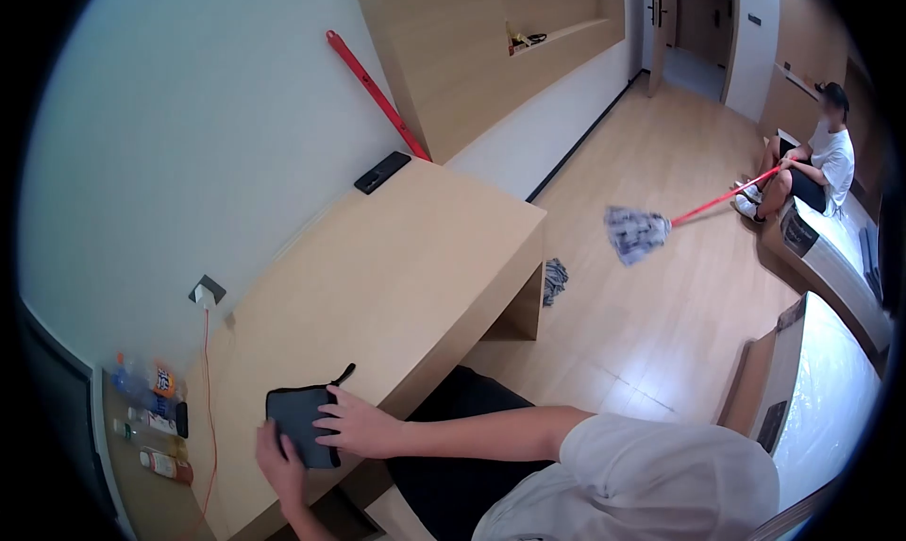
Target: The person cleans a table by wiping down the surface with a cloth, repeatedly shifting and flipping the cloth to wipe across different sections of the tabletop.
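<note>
A flat dark grey pouch [307,416] with black edging and a black strap lies near the front edge of the wooden desk [377,267]. Across its right side, my right hand [363,426] rests with fingers spread on the surface. My left hand [281,464] touches the lower left edge of the pouch, its fingers slightly apart. The strap sticks out at the pouch's upper right corner, just above my right hand.
A black phone [382,172] lies at the desk's far end, by a red pole [373,88]. Bottles [151,428] and a red cable [209,399] are at left. A seated person [830,154] holds a mop [637,232] over the floor.
</note>
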`<state>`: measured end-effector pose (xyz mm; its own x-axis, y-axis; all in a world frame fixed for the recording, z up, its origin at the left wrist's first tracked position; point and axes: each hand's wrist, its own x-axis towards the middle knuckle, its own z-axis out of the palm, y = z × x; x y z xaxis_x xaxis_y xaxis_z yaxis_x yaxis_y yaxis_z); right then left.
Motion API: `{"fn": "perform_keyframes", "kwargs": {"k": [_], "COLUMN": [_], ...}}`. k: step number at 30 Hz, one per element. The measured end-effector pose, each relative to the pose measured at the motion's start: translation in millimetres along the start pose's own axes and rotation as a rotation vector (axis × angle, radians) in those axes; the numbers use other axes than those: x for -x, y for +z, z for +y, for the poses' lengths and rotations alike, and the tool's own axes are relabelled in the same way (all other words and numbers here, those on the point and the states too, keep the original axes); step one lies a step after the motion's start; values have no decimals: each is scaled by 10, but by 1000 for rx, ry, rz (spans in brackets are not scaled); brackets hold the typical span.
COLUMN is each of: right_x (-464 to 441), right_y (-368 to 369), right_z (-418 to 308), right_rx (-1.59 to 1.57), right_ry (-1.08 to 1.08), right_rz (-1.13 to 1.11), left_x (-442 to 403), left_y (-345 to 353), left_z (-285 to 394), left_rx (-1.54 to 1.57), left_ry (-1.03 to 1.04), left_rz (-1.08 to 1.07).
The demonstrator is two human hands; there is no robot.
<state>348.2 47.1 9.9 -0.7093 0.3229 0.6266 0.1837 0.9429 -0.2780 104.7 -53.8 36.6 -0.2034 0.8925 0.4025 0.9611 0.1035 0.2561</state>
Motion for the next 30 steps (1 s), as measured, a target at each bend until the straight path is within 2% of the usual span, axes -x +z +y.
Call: {"fn": "perform_keyframes", "kwargs": {"k": [1, 4, 5, 6, 8, 10, 12, 14, 15, 18, 20, 22, 23, 26, 29, 30], "right_x": [28, 77, 80, 111, 143, 127, 134, 170, 148, 95, 33, -103, -109, -54, -19, -154], "right_y": [-122, -300, -358, -462, -681, -936, -1249, -1408, -1455, -1674, -1649, -1732, -1739, -1730, -1560, -1488], "right_z": [49, 214, 276, 318, 375, 413, 380, 389, 399, 487, 684, 845, 898, 1088, 1477, 1461], "right_rx": [-29, -203, -213, -233, -300, -363, -387, -417, -438, -573, -1059, -998, -971, 398, 425, 266], "right_ry": [34, 194, 166, 188, 190, 154, 252, 341, 387, 645, 793, 843, 870, 881, 484, 374], "right_rz": [-12, 242, 368, 332, 238, 193, 99, 114, 140, 66, 229, 254, 268, -69, 126, 77], "left_x": [111, 393, 436, 493, 562, 543, 466, 415, 292, -15, -388, -845, -1032, -1237, -1053, -946], "left_y": [-39, 11, 24, -6, 56, 1, -48, -134, -241, -416, -501, -424, -381, -226, -152, -95], "left_z": [132, 558, 668, 713, 694, 890, 1061, 1148, 1269, 1427, 1478, 1285, 1140, 688, 258, 103], "left_rx": [-38, -93, -86, -85, 95, 313, 553, 756, 888, 1063, 1134, 1086, 1068, 865, 611, 481], "left_ry": [38, 102, 88, 64, 73, -12, -98, -359, -329, -374, -426, -423, -435, -483, -497, -493], "left_rz": [12, 32, 28, 25, 71, 151, 291, 239, 295, 212, 132, 70, 106, 291, 247, 195]}}
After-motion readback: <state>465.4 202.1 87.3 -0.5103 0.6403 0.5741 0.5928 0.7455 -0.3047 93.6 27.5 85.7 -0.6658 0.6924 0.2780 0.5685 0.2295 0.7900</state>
